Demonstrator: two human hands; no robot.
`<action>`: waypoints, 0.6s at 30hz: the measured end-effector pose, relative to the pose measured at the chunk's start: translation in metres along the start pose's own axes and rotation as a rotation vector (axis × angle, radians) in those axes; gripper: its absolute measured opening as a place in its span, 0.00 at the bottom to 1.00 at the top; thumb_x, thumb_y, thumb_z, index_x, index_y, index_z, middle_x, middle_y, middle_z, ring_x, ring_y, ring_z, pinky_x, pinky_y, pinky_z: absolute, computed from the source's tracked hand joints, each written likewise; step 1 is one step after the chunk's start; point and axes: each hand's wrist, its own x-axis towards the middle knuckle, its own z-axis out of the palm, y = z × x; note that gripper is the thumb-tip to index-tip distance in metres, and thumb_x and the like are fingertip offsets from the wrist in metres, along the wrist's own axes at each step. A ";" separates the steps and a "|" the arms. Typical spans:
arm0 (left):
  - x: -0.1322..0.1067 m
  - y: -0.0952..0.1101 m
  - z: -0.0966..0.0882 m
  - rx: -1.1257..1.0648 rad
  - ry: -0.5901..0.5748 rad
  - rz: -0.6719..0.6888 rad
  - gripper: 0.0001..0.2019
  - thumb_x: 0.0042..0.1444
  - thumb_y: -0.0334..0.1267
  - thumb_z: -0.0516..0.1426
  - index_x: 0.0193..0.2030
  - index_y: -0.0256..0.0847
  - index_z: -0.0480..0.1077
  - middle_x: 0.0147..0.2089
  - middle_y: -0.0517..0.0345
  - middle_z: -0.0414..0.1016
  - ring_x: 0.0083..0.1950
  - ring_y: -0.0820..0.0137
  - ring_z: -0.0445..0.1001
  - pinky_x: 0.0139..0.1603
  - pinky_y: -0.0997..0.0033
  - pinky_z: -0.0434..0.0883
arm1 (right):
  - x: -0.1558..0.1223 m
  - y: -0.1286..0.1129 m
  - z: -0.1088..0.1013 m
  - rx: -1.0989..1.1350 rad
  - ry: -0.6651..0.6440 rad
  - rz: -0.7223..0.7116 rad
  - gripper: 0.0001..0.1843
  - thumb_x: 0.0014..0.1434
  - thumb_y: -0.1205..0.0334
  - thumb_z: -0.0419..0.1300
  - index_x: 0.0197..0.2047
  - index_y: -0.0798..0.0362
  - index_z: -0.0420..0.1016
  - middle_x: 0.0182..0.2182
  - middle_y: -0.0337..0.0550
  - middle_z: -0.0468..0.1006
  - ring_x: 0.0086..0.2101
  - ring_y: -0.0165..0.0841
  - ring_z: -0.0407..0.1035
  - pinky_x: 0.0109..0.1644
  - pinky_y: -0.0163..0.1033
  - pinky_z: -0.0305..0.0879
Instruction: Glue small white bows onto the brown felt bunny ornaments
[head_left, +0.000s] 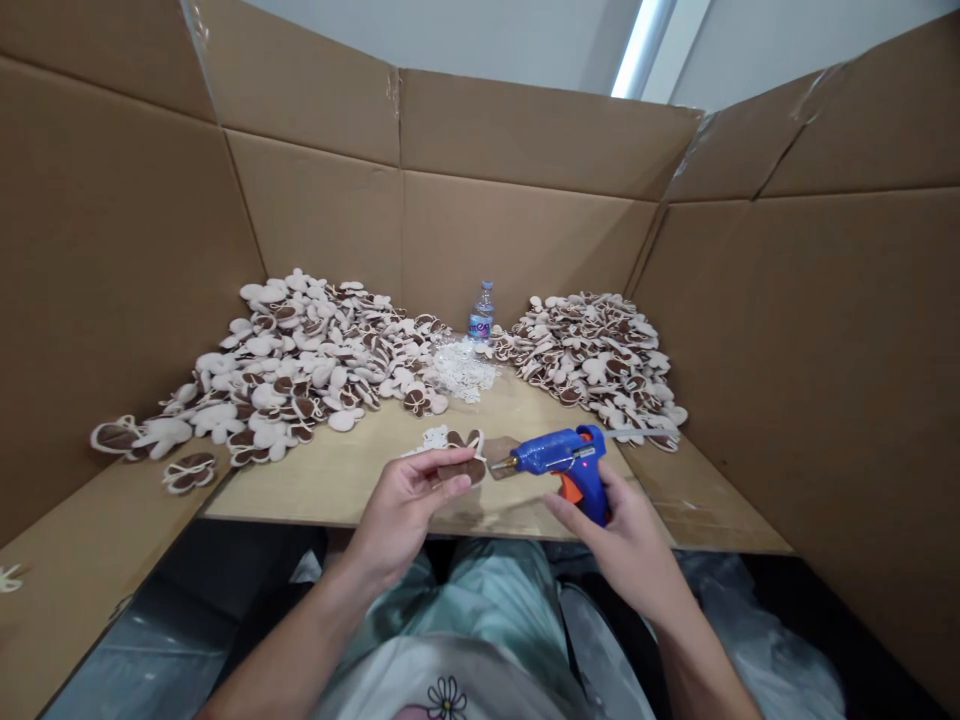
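Left hand (401,505) is closed on a brown-and-cream felt piece (461,468), pinching it between thumb and fingers just above the front edge of the worktop (315,480). Right hand (626,540) is wrapped around the grip of a blue hot glue gun (559,460) with an orange trigger. The gun lies nearly level, its metal nozzle pointing left, with the tip just beside the felt piece and apparently not touching it. A small brown scrap (502,455) sits behind the nozzle, and a bit of white lace (435,437) lies just past the felt piece.

Both wrists reach in over the front edge, with the person's lap below it. Ahead of the hands, a band of pale worktop runs back between two large heaps of felt shapes. It narrows toward a mound of white lace pieces (461,368) and a water bottle (481,312) standing behind it. The left heap (300,360) spreads sideways and spills over onto a cardboard flap (90,540). The right heap (592,350) comes down close behind the glue gun and stops near the worktop's right edge. Tall cardboard walls (517,240) close off the back and both sides.
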 end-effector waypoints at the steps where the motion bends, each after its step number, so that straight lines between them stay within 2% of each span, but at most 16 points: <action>1: -0.002 0.001 -0.003 0.018 0.009 0.021 0.13 0.49 0.35 0.67 0.43 0.43 0.80 0.45 0.53 0.83 0.47 0.67 0.78 0.52 0.68 0.71 | -0.001 0.002 0.001 -0.030 0.000 -0.012 0.17 0.55 0.48 0.62 0.38 0.53 0.70 0.28 0.39 0.75 0.27 0.32 0.67 0.30 0.34 0.63; 8: -0.010 0.002 -0.005 0.001 0.047 0.009 0.11 0.53 0.36 0.64 0.44 0.42 0.80 0.49 0.51 0.82 0.51 0.62 0.79 0.58 0.61 0.71 | -0.003 0.008 0.011 -0.177 -0.007 -0.085 0.15 0.58 0.49 0.59 0.38 0.53 0.70 0.26 0.38 0.74 0.25 0.32 0.64 0.27 0.33 0.58; 14: -0.010 0.002 -0.007 0.060 0.064 0.043 0.10 0.53 0.35 0.63 0.43 0.45 0.81 0.50 0.54 0.82 0.54 0.63 0.77 0.60 0.63 0.69 | -0.003 0.009 0.013 -0.273 0.003 -0.118 0.15 0.59 0.47 0.58 0.31 0.51 0.65 0.20 0.32 0.65 0.21 0.29 0.57 0.25 0.32 0.54; 18: -0.011 0.003 -0.005 0.077 0.071 0.047 0.09 0.53 0.35 0.63 0.42 0.44 0.81 0.48 0.54 0.83 0.53 0.62 0.78 0.60 0.60 0.70 | -0.004 0.010 0.013 -0.305 0.007 -0.151 0.16 0.59 0.47 0.57 0.31 0.51 0.65 0.18 0.31 0.62 0.20 0.28 0.56 0.24 0.33 0.52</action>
